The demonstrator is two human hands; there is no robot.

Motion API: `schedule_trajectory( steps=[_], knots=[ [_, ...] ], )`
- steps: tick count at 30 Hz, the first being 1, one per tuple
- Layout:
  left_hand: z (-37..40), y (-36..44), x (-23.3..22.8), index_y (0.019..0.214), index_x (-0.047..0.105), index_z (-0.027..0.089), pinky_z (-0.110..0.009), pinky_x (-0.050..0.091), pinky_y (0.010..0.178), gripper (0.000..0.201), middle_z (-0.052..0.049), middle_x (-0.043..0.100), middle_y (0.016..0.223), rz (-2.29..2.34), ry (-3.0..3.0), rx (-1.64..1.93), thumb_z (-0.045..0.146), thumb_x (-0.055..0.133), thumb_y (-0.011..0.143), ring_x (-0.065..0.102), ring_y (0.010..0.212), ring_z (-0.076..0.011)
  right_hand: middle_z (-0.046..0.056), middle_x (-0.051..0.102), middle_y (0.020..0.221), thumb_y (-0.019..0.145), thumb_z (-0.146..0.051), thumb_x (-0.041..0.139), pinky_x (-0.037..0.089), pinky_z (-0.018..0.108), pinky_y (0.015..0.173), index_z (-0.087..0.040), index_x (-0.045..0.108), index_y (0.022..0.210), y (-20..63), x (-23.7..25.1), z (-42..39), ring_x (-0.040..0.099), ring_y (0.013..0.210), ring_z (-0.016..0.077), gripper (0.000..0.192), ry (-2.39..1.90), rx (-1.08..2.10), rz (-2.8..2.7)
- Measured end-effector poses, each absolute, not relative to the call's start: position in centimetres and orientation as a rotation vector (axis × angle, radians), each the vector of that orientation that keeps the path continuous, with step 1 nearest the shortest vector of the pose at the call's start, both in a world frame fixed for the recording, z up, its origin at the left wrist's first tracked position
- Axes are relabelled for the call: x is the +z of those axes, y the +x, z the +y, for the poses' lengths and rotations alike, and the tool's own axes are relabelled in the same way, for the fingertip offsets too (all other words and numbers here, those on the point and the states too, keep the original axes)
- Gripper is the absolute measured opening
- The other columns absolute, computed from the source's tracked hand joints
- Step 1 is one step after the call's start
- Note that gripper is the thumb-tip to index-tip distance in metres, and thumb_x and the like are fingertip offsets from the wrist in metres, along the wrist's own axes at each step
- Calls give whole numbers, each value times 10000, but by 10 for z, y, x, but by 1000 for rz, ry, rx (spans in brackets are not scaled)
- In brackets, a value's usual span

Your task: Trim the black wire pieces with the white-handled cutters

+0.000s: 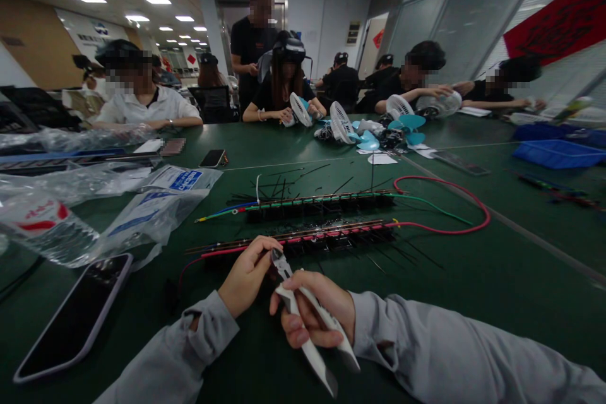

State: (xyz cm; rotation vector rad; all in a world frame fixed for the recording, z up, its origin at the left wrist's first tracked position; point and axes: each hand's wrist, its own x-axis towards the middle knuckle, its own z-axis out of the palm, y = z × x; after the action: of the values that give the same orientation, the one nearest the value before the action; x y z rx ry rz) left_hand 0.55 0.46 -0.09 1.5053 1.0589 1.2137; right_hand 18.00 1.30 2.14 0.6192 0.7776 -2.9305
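Observation:
My right hand (318, 308) is wrapped around the white handles of a pair of cutting pliers (314, 363), which stand spread apart. The dark metal jaws point up and left, close to the fingertips of my left hand (247, 276). Those fingers are curled together at the front side of the nearer long black wire assembly (341, 235); what they pinch is hidden. A red wire and bare rods run along this assembly. Behind it lies a similar assembly (322, 203) with a green wire. Thin black strips like cable ties stick out from both.
A red cable (487, 214) loops at the right. On the left lie a phone (76, 322), a water bottle (52, 227) and plastic bags (156, 202). Across the table, people handle fan parts (341, 123); blue trays (558, 153) stand at the far right.

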Motion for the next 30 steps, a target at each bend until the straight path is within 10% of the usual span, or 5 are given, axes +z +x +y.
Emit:
schedule_trajectory(
  steps=[18,30],
  knots=[
    [4,8,4,871,597,166,-245,481,613,182,-51,520,956,1110,1514,1231,287,461,871,539,739,-141,151,631,900,751,-335,336,472,214,451,-68,480,1100,180,2,19,635,795,220,463,351,-3025,787],
    [2,11,2,974,515,175,-233,472,574,141,-24,543,850,1116,1378,1209,262,476,870,548,666,-121,25,467,600,747,-349,403,212,151,207,-87,491,1071,183,12,20,501,511,148,427,455,-2994,781]
  ],
)
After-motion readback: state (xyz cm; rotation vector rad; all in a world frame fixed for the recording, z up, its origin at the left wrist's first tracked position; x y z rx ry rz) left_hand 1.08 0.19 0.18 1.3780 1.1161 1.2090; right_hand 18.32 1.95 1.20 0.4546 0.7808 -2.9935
